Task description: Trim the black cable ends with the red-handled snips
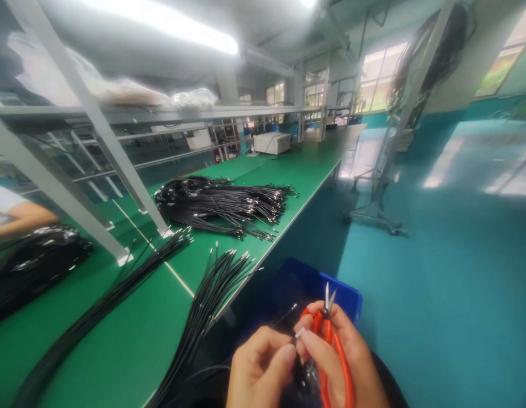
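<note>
My left hand (263, 365) pinches a thin black cable close to its small white end piece (300, 333). My right hand (343, 351) has its thumb and a fingertip at that white piece and also holds red-handled scissors (329, 334), whose blades point up and stand slightly apart. Beneath both hands is a blue bin (343, 297), its contents dark and hard to make out. To the left, a bundle of black cables (203, 309) with pale tips lies at the edge of the green table (241, 255).
A second cable bundle (114, 289) and a large cable pile (224, 204) lie on the table. White shelf posts (97, 130) rise at the left, near another person's arm (31, 218). A wheeled rack (375, 198) stands on the floor at right.
</note>
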Demonstrator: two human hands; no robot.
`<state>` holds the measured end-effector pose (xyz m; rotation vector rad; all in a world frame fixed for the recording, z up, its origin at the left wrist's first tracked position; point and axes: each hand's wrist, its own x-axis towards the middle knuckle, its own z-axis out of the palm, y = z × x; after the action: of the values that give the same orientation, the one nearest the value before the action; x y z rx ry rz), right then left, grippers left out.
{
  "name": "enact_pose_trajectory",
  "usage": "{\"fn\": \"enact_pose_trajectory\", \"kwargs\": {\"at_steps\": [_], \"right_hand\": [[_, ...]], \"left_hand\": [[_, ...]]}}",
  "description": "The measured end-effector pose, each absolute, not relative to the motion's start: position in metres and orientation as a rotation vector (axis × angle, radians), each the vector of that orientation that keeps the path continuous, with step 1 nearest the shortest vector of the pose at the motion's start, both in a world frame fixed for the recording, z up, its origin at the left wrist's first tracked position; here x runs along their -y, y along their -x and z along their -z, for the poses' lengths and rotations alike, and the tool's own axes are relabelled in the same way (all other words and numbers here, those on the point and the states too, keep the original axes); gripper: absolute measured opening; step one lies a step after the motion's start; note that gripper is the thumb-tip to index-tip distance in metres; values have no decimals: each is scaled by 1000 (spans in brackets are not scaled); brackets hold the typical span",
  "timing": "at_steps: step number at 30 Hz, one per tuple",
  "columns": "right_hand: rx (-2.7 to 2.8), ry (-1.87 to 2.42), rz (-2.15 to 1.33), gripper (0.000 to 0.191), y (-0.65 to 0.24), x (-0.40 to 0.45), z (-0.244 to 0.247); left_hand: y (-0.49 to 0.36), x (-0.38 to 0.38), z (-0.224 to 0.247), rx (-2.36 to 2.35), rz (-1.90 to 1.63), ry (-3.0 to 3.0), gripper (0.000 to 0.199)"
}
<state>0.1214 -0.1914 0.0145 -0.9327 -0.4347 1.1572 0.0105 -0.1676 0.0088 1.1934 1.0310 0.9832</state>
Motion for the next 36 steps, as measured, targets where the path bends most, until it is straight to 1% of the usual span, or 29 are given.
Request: {"fn": "enact_pose_trajectory", "kwargs": {"at_steps": [3,8,13,16,18,21,24,26,28,32,34,36], "right_hand": [[450,899,-1150,33,-120,191,-14],[435,853,-1229,34,-122,189,-17],[321,751,-1423,29,-123,187,-17],[259,700,-1507,24,-121,186,-14],[241,743,-1508,23,-118,186,-14],[233,846,-1460,27,-112,187,-18],[273,903,-1361,29,-108,190,-25],[283,948,-1332,28,-107,194,-28],[247,991,-1381,28,-107,198,-29],[167,940,-1524,25,-108,200,-26],[167,921,-1540,22,-109,199,-24],[152,923,-1542,22,-109,198,-23]], "left_hand": [[-9,169,-7,-1037,-1033,-1241,31],[-3,168,-6,-997,-1030,-1183,23],[-1,167,-4,-818,-987,-948,29],[-4,170,-5,-773,-976,-925,31],[-7,173,-7,-831,-1038,-999,28],[-11,177,-11,-972,-1220,-1256,22],[-13,179,-14,-1089,-1347,-1510,10],[-12,178,-17,-1098,-1358,-1529,17],[-9,175,-19,-1049,-1289,-1394,22],[-5,169,-23,-953,-1087,-1033,28],[-5,169,-24,-910,-1040,-974,30],[-7,169,-23,-874,-1051,-983,29]]}}
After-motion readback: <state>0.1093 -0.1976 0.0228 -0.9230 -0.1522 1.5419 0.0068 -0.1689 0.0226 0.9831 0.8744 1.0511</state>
